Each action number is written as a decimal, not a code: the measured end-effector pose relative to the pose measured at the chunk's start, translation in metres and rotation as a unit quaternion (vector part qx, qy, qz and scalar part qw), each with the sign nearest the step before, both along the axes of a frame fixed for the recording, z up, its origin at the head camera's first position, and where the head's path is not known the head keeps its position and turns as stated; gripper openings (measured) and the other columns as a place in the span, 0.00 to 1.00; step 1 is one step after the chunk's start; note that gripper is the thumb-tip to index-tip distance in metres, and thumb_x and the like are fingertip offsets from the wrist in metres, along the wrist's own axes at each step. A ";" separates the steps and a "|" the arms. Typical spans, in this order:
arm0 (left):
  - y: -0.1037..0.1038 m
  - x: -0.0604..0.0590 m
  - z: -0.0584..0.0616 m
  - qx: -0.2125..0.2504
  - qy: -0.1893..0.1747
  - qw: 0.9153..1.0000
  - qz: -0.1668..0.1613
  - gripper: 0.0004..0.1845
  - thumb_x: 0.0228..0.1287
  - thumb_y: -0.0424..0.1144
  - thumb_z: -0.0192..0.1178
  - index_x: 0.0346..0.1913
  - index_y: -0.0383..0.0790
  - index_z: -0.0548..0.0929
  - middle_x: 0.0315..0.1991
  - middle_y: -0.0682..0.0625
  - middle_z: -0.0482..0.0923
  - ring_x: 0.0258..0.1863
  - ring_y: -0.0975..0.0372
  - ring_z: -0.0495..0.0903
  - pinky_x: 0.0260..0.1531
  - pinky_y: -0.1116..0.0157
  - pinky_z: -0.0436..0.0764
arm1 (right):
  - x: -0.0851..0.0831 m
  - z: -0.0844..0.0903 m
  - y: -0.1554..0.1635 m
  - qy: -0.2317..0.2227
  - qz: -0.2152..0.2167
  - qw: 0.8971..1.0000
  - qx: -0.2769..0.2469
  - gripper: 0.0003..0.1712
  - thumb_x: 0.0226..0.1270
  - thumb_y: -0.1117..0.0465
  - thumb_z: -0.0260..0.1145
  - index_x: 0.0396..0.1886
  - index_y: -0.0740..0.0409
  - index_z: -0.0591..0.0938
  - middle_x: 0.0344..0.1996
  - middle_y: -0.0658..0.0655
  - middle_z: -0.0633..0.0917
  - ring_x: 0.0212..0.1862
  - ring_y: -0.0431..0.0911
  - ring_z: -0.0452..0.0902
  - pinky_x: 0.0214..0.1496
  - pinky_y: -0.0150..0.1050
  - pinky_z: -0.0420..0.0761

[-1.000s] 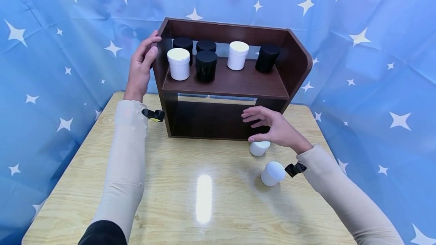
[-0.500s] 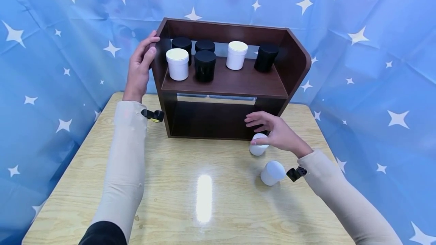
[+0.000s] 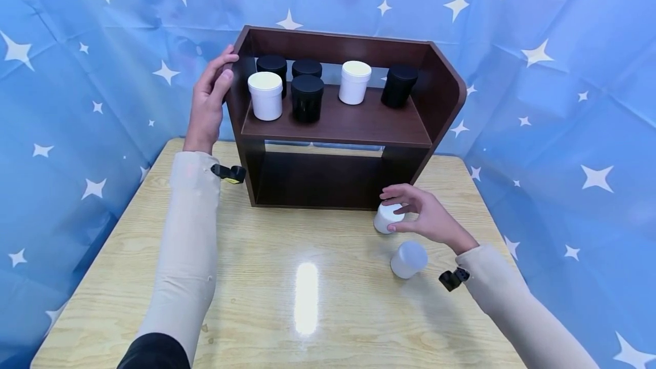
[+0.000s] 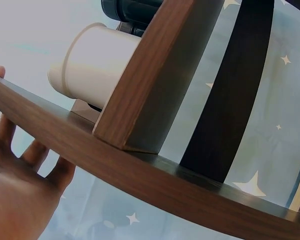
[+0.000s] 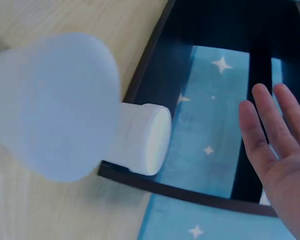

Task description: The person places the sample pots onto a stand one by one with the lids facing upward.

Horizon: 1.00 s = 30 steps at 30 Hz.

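Observation:
A dark brown two-level shelf (image 3: 348, 124) stands at the back of the wooden table (image 3: 256, 278). My left hand (image 3: 209, 98) rests flat against the outside of its left side panel, fingers straight, thumb by the front edge; in the left wrist view the left hand (image 4: 15, 185) lies behind the panel (image 4: 140, 170). My right hand (image 3: 421, 216) hovers beside a white jar (image 3: 385, 218) at the shelf's lower right corner, thumb and fingers spread on either side. In the right wrist view the right hand (image 5: 275, 145) has straight fingers, apart from the jar (image 5: 142, 137).
A second white jar (image 3: 408, 259) stands nearer me on the table, large and blurred in the right wrist view (image 5: 55, 105). The upper shelf carries two white jars (image 3: 265, 95) (image 3: 355, 82) and several black jars (image 3: 307, 97). A blue star-patterned curtain (image 3: 553, 101) surrounds the table.
My right hand has come down and to the right from the shelf's lower opening to the white jar. The left hand and the jars have stayed where they were.

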State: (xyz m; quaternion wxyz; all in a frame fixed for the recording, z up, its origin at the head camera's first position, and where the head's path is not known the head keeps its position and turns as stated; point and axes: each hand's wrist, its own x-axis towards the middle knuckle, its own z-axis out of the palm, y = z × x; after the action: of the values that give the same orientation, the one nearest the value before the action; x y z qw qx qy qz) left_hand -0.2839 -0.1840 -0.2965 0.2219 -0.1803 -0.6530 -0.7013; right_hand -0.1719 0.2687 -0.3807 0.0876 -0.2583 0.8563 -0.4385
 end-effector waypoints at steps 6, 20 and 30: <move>0.000 -0.001 0.001 -0.001 0.006 1.000 0.000 0.20 0.75 0.43 0.52 0.66 0.47 0.78 0.77 0.59 0.63 0.78 0.65 0.59 0.80 0.57 0.58 | 0.008 -0.013 0.007 -0.001 -0.019 1.000 -0.010 0.39 0.54 0.65 0.78 0.67 0.51 0.74 0.64 0.60 0.80 0.60 0.57 0.81 0.58 0.43 0.84; 0.002 0.000 -0.002 -0.014 0.001 1.000 0.002 0.20 0.75 0.44 0.52 0.66 0.46 0.78 0.78 0.58 0.62 0.78 0.65 0.59 0.80 0.57 0.58 | 0.029 -0.046 0.019 0.005 -0.085 0.996 0.017 0.40 0.55 0.58 0.79 0.67 0.59 0.74 0.62 0.58 0.81 0.62 0.57 0.79 0.59 0.53 0.83; 0.001 -0.001 -0.001 -0.005 0.006 1.000 0.005 0.20 0.75 0.43 0.52 0.66 0.46 0.78 0.77 0.59 0.63 0.78 0.66 0.59 0.79 0.58 0.59 | 0.035 -0.062 0.030 -0.008 -0.144 0.989 0.022 0.41 0.57 0.55 0.78 0.68 0.58 0.72 0.64 0.62 0.80 0.64 0.58 0.77 0.62 0.56 0.81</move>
State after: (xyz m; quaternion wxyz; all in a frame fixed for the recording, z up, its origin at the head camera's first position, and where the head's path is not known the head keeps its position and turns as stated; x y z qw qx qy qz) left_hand -0.2846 -0.1827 -0.2980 0.2286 -0.1820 -0.6561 -0.6958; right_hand -0.1365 0.2988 -0.4425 0.0359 -0.1270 0.8932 -0.4299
